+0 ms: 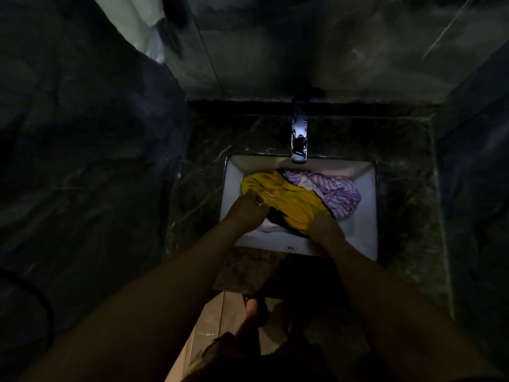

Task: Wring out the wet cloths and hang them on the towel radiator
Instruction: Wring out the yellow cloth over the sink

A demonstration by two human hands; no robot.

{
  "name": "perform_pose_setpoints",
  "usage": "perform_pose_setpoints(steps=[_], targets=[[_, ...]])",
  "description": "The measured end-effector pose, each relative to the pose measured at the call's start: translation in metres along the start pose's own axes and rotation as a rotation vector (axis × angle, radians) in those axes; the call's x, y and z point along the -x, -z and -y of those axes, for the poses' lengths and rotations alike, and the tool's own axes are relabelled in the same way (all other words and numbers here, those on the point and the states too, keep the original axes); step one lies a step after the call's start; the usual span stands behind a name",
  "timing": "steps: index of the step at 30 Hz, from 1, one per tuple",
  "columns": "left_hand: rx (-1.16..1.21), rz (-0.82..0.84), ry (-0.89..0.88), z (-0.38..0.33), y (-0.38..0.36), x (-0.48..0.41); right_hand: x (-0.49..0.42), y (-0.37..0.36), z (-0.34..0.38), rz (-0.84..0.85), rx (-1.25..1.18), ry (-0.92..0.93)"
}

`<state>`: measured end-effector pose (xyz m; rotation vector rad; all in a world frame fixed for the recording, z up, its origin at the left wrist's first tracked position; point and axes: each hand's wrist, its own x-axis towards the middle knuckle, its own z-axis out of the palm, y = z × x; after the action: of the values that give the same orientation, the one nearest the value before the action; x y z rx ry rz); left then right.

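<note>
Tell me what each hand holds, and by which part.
Both grip the yellow cloth in the sink: the left hand its left edge, the right hand its near right end. The purple cloth is untouched.

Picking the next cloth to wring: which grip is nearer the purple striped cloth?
Right. The right grip holds the yellow cloth at its near end, close beside the purple striped cloth; the left grip holds its left edge, across the yellow cloth.

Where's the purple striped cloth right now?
Head view: the purple striped cloth lies back right in the sink, below the faucet, touching the yellow cloth.
</note>
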<state>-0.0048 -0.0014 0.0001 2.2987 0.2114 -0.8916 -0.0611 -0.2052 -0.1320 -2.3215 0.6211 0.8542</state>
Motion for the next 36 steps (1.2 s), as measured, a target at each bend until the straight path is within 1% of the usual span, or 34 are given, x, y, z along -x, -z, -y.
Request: perform_pose_setpoints(steps=[2,5,6,9,11,13,14,15,16,17,20,21,22,24,26,28,30,32,34,36], targets=[[-0.005,0.007,-0.021,-0.004,0.001,0.002,0.016,0.021,0.012,0.021,-0.044,-0.014],[-0.004,0.045,-0.052,-0.015,0.002,0.005,0.029,0.049,0.021,-0.029,-0.085,0.069],[0.029,0.056,-0.054,-0.019,0.002,0.006,0.034,0.059,0.025,-0.024,-0.098,0.074],[0.149,0.097,-0.029,-0.029,0.001,0.01,0.064,0.094,0.046,-0.017,-0.139,0.187],[0.117,0.151,-0.078,-0.032,0.0,0.017,0.082,0.115,0.063,-0.033,-0.208,0.234],[-0.002,0.123,-0.248,-0.037,0.0,0.025,0.101,0.134,0.082,-0.095,-0.289,0.252],[-0.008,0.077,-0.384,-0.042,0.003,0.034,0.113,0.144,0.092,-0.133,-0.36,0.272],[0.034,0.038,-0.54,-0.046,0.004,0.04,0.121,0.151,0.102,-0.162,-0.447,0.296],[0.095,0.024,-0.64,-0.051,0.005,0.046,0.129,0.159,0.111,-0.192,-0.529,0.32],[0.169,0.045,-0.663,-0.058,0.007,0.053,0.138,0.166,0.119,-0.21,-0.579,0.349],[0.33,0.083,-0.575,-0.072,0.02,0.074,0.17,0.185,0.137,-0.207,-0.617,0.392],[0.317,0.067,-0.572,-0.075,0.026,0.08,0.177,0.19,0.139,-0.208,-0.677,0.4],[0.275,0.04,-0.595,-0.079,0.033,0.084,0.184,0.197,0.141,-0.205,-0.768,0.415],[0.271,0.013,-0.656,-0.092,0.047,0.095,0.197,0.211,0.144,-0.167,-0.898,0.425],[0.291,-0.014,-0.688,-0.108,0.061,0.106,0.208,0.227,0.145,-0.124,-0.945,0.458],[0.353,-0.018,-0.706,-0.127,0.076,0.118,0.221,0.241,0.144,-0.064,-1.013,0.545],[0.376,0.002,-0.724,-0.146,0.09,0.128,0.228,0.249,0.138,-0.04,-1.0,0.637],[0.324,-0.031,-0.759,-0.167,0.105,0.142,0.238,0.253,0.134,-0.079,-0.864,0.718],[0.199,-0.06,-0.828,-0.186,0.119,0.153,0.245,0.259,0.133,-0.157,-0.779,0.783],[0.008,-0.092,-0.899,-0.202,0.133,0.164,0.249,0.268,0.132,-0.248,-0.781,0.813]])
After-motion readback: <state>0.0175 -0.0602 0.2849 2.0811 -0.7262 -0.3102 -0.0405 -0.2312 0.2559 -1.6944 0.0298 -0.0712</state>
